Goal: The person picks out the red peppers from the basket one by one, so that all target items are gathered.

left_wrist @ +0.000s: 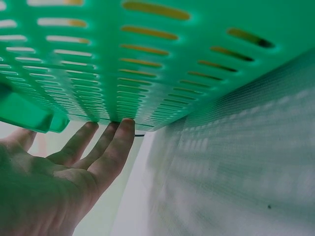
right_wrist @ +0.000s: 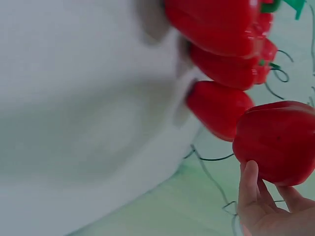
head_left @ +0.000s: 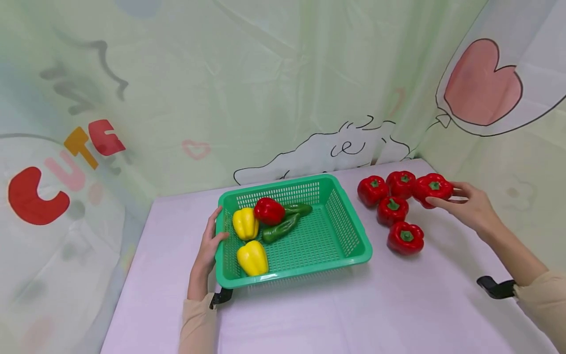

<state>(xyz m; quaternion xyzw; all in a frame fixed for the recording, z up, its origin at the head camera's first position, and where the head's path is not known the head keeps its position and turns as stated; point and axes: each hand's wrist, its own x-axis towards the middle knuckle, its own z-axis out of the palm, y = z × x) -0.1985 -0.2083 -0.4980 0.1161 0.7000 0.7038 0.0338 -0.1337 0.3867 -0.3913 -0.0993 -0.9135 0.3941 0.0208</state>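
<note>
My right hand (head_left: 473, 209) grips a red bell pepper (head_left: 432, 187) between thumb and fingers. In the right wrist view this red bell pepper (right_wrist: 275, 142) appears slightly raised, beside the other peppers. Several more red bell peppers (head_left: 405, 238) stand on the table, stems up. My left hand (head_left: 208, 248) holds the left end of a green plastic basket (head_left: 294, 268), thumb at the rim and fingers along the outer wall (left_wrist: 108, 73). Inside lie two yellow bell peppers (head_left: 253, 258), one red bell pepper (head_left: 269, 211) and two long green peppers (head_left: 281, 229), all toward the left.
A light tablecloth (head_left: 292, 319) covers the table. Behind and beside it hangs a pale green printed curtain (head_left: 274, 98), close to the table's back edge. Black straps (head_left: 496, 287) show at both wrists.
</note>
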